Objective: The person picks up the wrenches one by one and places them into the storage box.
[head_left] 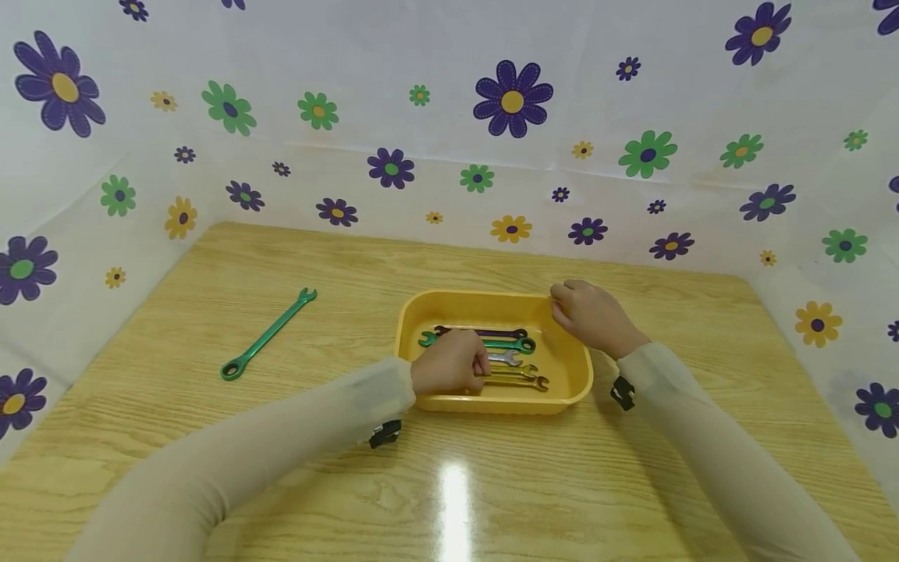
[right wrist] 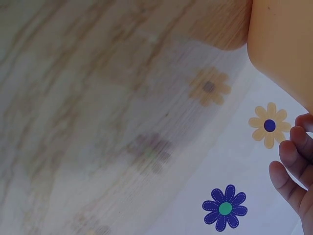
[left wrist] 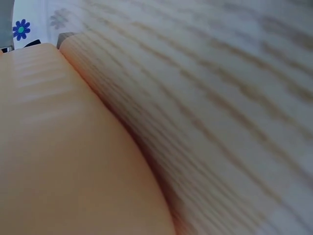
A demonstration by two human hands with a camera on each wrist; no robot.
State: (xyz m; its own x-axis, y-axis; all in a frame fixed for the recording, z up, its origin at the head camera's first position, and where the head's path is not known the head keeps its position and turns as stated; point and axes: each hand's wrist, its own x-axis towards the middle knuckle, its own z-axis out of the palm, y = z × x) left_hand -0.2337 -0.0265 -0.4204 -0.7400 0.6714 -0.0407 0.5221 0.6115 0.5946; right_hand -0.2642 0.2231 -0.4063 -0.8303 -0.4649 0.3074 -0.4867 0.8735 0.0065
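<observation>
A yellow plastic tray (head_left: 562,367) on the table holds several combination wrenches lying side by side: a dark purple wrench (head_left: 492,333), a green wrench (head_left: 509,344), a silver wrench (head_left: 507,358) and gold-coloured wrenches (head_left: 520,382). My left hand (head_left: 449,363) reaches over the near left wall, its fingers bent down among the wrenches and covering their left parts. Whether it pinches one is hidden. With my right hand (head_left: 590,316) I grip the tray's far right corner; its fingertips (right wrist: 291,164) show past the tray wall (right wrist: 283,44) in the right wrist view.
Left of the tray, a longer green wrench (head_left: 269,336) lies slantwise on the wood-grain table (head_left: 337,273). A white cloth (head_left: 435,47) printed with flowers stands behind the table and along its sides. The left wrist view shows mostly the tray's outer wall (left wrist: 63,147) and the tabletop.
</observation>
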